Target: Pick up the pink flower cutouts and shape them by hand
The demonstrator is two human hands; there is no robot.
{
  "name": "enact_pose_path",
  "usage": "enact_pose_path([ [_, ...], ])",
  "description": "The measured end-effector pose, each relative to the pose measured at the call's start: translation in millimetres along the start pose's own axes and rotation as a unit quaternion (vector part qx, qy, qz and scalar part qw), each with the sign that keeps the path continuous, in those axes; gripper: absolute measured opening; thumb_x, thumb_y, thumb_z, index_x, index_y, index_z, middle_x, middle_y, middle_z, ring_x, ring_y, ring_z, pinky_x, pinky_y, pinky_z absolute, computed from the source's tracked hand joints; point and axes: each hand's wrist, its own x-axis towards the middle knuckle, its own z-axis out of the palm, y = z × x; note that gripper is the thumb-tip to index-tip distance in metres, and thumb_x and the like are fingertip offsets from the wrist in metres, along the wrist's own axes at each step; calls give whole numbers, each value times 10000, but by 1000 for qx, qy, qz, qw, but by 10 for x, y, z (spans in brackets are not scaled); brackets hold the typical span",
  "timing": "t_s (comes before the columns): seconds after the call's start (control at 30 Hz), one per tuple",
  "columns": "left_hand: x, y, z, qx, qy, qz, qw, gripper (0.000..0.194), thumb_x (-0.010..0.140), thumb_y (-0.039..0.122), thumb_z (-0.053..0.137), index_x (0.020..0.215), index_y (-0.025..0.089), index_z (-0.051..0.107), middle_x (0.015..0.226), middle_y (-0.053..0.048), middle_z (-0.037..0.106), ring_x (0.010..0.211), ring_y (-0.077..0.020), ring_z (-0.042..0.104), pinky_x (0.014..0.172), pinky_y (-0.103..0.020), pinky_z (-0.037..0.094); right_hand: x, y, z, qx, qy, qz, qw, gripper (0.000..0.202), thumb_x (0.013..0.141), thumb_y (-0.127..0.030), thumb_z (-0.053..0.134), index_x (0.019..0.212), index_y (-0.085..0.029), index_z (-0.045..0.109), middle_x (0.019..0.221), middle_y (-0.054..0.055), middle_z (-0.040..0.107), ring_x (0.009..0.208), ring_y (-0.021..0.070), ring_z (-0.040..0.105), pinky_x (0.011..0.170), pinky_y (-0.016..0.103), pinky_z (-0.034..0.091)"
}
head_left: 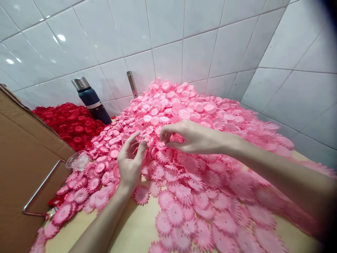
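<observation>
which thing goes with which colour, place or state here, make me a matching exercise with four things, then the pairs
Things
1. bottle
2. cardboard
3. pink discs
4. left hand

Colour, place or state
A. heaped and scattered on the pale tabletop
B. open and curved
C. dark blue with a silver cap
D. brown, at the left edge of the view

Pairs
1-C
2-D
3-A
4-B
</observation>
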Motion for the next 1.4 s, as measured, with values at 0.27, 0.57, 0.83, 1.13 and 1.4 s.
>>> enact_pose_path([
  [0.27, -35, 79, 54, 22, -27, -37, 999, 360, 769, 335, 738, 1064, 135, 690, 1053, -94, 706, 940, -200, 681, 859, -322, 553, -43, 40, -138, 88, 77, 21, 993, 256, 837, -206, 615, 1063, -186, 495, 984, 62, 659, 841, 162, 655, 706, 303, 549],
  [0.57, -75, 63, 64, 3, -75, 2, 997, 323, 804, 259, 715, 1109, 173, 649, 1013, -50, 678, 900, -137, 673, 807, -243, 572, -145, -13, -168, 9, 91, 69, 993, 160, 821, -207, 651, 913, -185, 522, 668, -22, 657, 581, 98, 551, 515, 232, 405],
  [0.83, -126, 42, 57, 90, -143, 138, 976, 156, 853, 166, 643, 998, 205, 687, 1098, -52, 659, 1033, -157, 633, 844, -262, 564, -143, -17, -62, 21, 127, 19, 992, 273, 837, -155, 642, 742, -202, 390, 553, -85, 405, 485, 55, 354, 439, 220, 282],
  [1.13, -159, 42, 50, 126, -178, 212, 953, 228, 825, 140, 679, 1043, 201, 692, 1096, -64, 675, 1014, -163, 644, 899, -307, 534, -107, -17, 175, 197, 59, -5, 979, 338, 764, -240, 756, 674, -176, 436, 583, -84, 376, 513, 43, 330, 433, 194, 273],
  [1.4, -172, 97, 93, 157, -98, 209, 960, 71, 862, 162, 622, 887, 208, 670, 995, -55, 632, 957, -173, 616, 830, -319, 535, -5, -15, 81, 177, 77, -25, 981, 410, 734, -344, 780, 647, -185, 413, 593, -72, 372, 516, 53, 337, 437, 213, 273],
])
